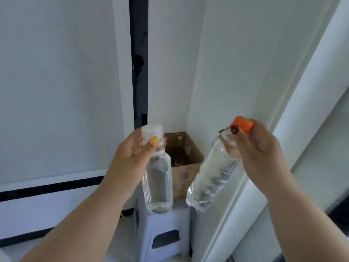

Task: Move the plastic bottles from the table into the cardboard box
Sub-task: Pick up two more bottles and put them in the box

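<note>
1. In a white corner, in front of a cardboard box (190, 165) on a plastic stool (164, 233): two clear bottles held in the air.
2. Left hand (130, 154): fingers closed round the neck of the square bottle (158, 178), just under its white cap (152, 130); it hangs upright.
3. Box, between the bottles and behind: open, bottles already inside.
4. Right hand (260, 148): fingers gripping the shoulder of the ribbed bottle (211, 176) below the orange cap (242, 124); tilted.
5. Both look light, thin-walled, smooth; necks give the surest hold.
</note>
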